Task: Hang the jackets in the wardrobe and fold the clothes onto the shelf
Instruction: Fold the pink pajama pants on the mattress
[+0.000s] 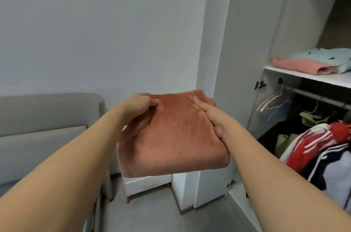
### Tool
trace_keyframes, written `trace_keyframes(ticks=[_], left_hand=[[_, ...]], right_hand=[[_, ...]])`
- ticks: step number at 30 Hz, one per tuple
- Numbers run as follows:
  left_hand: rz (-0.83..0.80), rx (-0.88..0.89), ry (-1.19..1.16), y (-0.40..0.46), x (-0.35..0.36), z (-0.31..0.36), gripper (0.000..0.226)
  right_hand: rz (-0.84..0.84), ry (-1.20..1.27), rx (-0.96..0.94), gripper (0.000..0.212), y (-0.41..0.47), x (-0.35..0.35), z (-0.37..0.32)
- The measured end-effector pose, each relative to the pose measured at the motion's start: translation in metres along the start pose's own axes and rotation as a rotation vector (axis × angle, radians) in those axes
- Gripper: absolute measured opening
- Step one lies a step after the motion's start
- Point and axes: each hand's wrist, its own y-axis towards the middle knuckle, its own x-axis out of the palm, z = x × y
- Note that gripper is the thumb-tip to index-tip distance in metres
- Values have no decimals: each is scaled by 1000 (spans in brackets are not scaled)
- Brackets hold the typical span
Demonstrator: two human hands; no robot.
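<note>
A folded rust-coloured garment [171,136] is held in the air in front of me, left of the open wardrobe. My left hand [139,107] grips its far left edge, thumb on top. My right hand [214,119] grips its right side, thumb lying across the top. The wardrobe's white shelf [307,77] at the right carries a folded pink garment [302,66] and a folded light blue one [326,56]. Below the shelf, jackets in red, white and navy [326,155] hang from the rail [319,96].
Empty hangers [273,102] hang at the rail's left end. The wardrobe door [252,60] stands open between me and the wall. A white bedside cabinet [148,184] stands on the floor below the garment. A grey bed headboard [47,114] is at the left.
</note>
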Motion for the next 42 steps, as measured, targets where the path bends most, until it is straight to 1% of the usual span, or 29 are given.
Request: trace_keyframes(ticks=[4, 7, 11, 14, 16, 18, 21, 23, 26, 27, 29, 30, 33, 35, 37, 39, 41, 42], left_hand=[[-161, 115, 21, 69, 48, 63, 16], [-257, 191, 51, 115, 90, 102, 15], [-360, 311, 24, 169, 143, 143, 16], [-464, 392, -27, 206, 177, 176, 26], [-629, 409, -54, 228, 199, 199, 31], [-811, 388, -84, 249, 224, 222, 37], [-1030, 347, -81, 266, 282, 248, 42], [-1139, 332, -112, 269, 330, 264, 49], [-1265, 340, -237, 268, 404, 296, 52], [-1301, 343, -277, 268, 426, 311, 57], [-1344, 365, -342, 271, 466, 347, 69], [-1354, 399, -357, 272, 482, 370, 70], [-1346, 562, -411, 277, 517, 452, 59], [-1309, 640, -464, 279, 532, 502, 60], [-1271, 691, -496, 280, 550, 544, 59], [-1264, 703, -495, 287, 581, 570, 59], [-1296, 633, -441, 294, 617, 566, 58], [-1333, 583, -395, 297, 642, 555, 54]], right_hand=[[128, 57, -95, 52, 23, -70, -44], [267, 98, -152, 53, 38, -116, -65], [476, 147, -272, 34, 49, -167, -90], [661, 151, -333, 40, 48, -203, -109], [783, 185, -376, 44, 40, -231, -125], [891, 226, -423, 49, 28, -260, -141], [1012, 275, -500, 51, 3, -306, -158], [1073, 285, -540, 45, -14, -338, -166], [1119, 250, -612, 37, -33, -389, -186], [1148, 223, -648, 36, -38, -406, -197], [1198, 148, -729, 36, -48, -439, -228], [1221, 103, -764, 37, -54, -454, -249], [1237, 2, -874, 46, -69, -493, -318], [1233, -59, -976, 39, -75, -514, -362], [1270, -106, -1020, 45, -81, -539, -391], [1329, -108, -1011, 54, -83, -571, -403], [1355, -73, -884, 58, -81, -599, -388], [1366, -56, -793, 53, -78, -616, -371]])
